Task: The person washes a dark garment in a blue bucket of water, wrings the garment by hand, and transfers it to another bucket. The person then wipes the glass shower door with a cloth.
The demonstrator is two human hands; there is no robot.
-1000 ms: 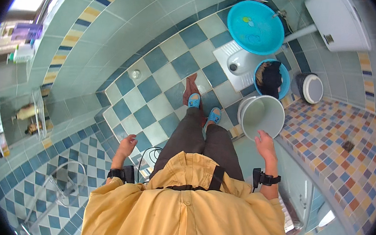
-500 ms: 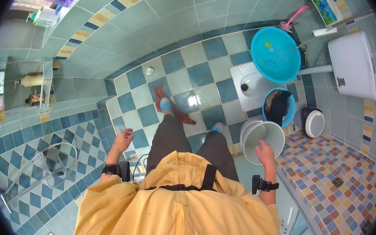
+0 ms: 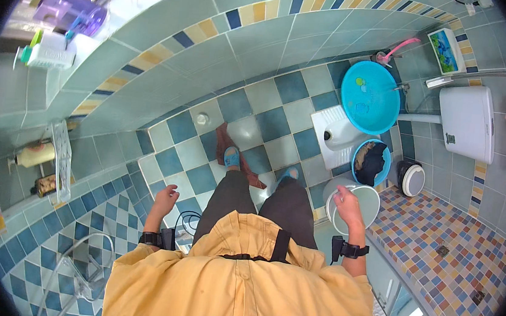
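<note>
A tiled bathroom seen from above the person's head. The floor point(image 3: 281, 121) is a checker of dark and pale blue-green tiles, with a raised step of small multicoloured tiles point(image 3: 441, 231) at right. Far right, a white cistern point(image 3: 467, 121) hangs on the wall. Beside it a large turquoise basin point(image 3: 369, 97) lies over the far end of a white squat pan point(image 3: 334, 135). Nearer, a smaller blue bucket point(image 3: 373, 162) holds dark contents.

The pale grey bucket point(image 3: 355, 207) sits at the person's right side, just near of the blue bucket, its round mouth tipped towards the camera. The right hand point(image 3: 345, 204) is closed over its left rim, holding it. The bucket lies directly under and to the right of that hand.

The left hand point(image 3: 164, 199) hangs free on the far side of the body, fingers loosely curled, holding nothing, well apart from the bucket.
</note>
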